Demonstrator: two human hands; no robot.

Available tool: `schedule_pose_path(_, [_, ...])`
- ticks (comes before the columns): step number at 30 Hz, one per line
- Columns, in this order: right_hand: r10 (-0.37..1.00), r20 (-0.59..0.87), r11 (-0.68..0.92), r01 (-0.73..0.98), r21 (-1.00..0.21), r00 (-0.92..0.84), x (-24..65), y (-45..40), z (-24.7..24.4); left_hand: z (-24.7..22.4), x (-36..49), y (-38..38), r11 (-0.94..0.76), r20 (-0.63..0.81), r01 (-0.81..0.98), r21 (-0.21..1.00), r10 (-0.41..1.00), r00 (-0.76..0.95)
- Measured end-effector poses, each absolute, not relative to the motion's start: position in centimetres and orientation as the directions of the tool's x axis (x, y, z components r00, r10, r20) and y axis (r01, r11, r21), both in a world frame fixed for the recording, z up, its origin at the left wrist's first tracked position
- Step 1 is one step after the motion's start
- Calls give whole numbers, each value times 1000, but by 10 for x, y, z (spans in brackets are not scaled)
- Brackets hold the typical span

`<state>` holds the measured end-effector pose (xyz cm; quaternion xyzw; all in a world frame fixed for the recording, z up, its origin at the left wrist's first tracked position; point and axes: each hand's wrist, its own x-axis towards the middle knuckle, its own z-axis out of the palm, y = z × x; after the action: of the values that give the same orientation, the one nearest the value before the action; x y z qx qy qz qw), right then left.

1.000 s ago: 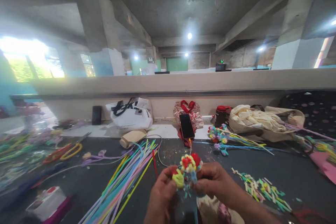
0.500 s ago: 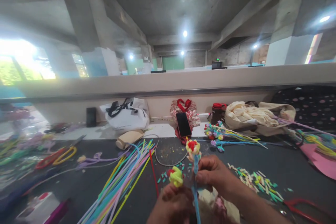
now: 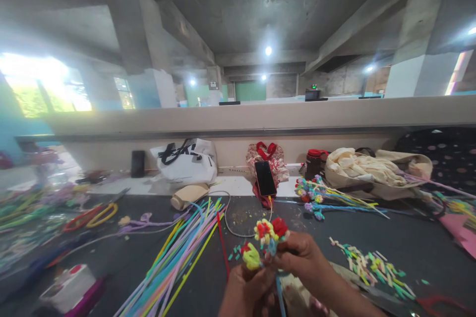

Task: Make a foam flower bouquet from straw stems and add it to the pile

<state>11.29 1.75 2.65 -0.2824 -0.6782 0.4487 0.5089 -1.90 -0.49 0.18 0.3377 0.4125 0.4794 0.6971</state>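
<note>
My left hand is closed low in the middle of the view, around the base of a yellow-green fuzzy pipe-cleaner flower with some red behind it. Right beside it, my right hand pinches a pipe-cleaner flower of pale yellow and red just under its head. A deep red bloom stands at the right fingertips. Below the hands runs a blue fuzzy stem. My fingers hide where the stems meet, and the two hands nearly touch.
Long coloured pipe cleaners lie left of my hands. Short cut pieces are scattered to the right, near red-handled scissors. Finished flowers lie behind. A phone leans on a patterned bag; a white bag stands left.
My right hand has lowered its blue-stemmed flower and brought it against the flower in my left hand. The red bloom now shows at the right. The view has shifted slightly left.
</note>
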Motion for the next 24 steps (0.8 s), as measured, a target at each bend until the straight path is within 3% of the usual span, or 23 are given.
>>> schedule_pose_path(14, [859, 425, 430, -51, -902, -284, 107, 14, 24, -2, -21, -4, 290, -195, -406, 867, 946, 260])
schedule_pose_path(20, [923, 253, 327, 247, -912, -289, 110, 16, 30, 1, -29, -1, 94, -138, -424, 901, 988, -75])
schedule_pose_path(24, [905, 301, 417, 485, -769, -301, 110, 7, 43, 1, -34, 3, -46, -54, -346, 937, 960, -275])
